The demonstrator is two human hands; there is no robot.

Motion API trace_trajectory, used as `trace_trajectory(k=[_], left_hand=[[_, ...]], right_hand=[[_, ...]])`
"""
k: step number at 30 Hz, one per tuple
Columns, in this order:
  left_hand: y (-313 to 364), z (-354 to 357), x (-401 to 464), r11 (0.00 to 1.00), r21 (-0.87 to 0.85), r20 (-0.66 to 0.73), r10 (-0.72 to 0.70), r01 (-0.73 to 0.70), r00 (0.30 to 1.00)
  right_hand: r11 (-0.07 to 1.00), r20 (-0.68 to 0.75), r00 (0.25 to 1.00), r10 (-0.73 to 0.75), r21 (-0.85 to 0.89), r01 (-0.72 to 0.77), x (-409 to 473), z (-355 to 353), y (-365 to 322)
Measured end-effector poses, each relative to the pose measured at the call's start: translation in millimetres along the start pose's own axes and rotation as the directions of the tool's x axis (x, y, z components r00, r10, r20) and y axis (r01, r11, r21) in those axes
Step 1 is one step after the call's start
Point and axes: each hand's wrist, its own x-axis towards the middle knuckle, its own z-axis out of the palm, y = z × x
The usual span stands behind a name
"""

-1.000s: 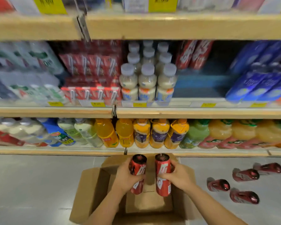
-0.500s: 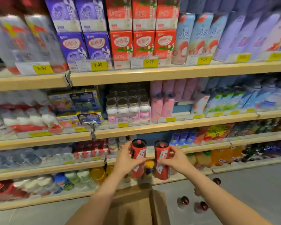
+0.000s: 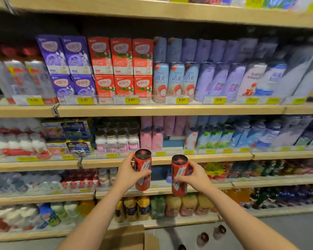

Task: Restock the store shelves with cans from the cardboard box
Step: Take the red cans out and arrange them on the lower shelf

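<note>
Head view: two red cans, the left can (image 3: 143, 169) and the right can (image 3: 179, 175), are held upright in mid-air before the drink shelves (image 3: 152, 110), the left hand (image 3: 127, 173) and right hand (image 3: 195, 177) each wrapped around one. A second ago they hung just above the cardboard box (image 3: 123, 239); now they are raised towards the middle rows and spread apart, so placing looks next. More cans (image 3: 202, 238) lie on the floor

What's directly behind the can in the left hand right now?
Behind the red can gripped by the left hand runs a wooden shelf edge, with pink bottles just above. The can and hand cover the shelf stretch behind them, so any stock there is hidden.
</note>
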Motion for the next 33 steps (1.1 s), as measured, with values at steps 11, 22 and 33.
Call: trace_trajectory(k=[11, 22, 33], left_hand=[[-17, 52, 23, 0.997, 0.054, 0.008, 0.051, -0.051, 0.999], [-178, 136, 55, 0.996, -0.009, -0.146, 0.085, -0.088, 0.986], [-342, 180, 113, 0.929, 0.114, -0.396, 0.368, -0.352, 0.841]], right_hand=[[0.998, 0.028, 0.998, 0.058, 0.003, -0.058, 26, -44, 54], [0.990, 0.111, 0.984, -0.143, 0.008, 0.143, 105, 46, 183], [0.865, -0.090, 0.867, -0.490, 0.072, 0.497, 197, 166, 297]])
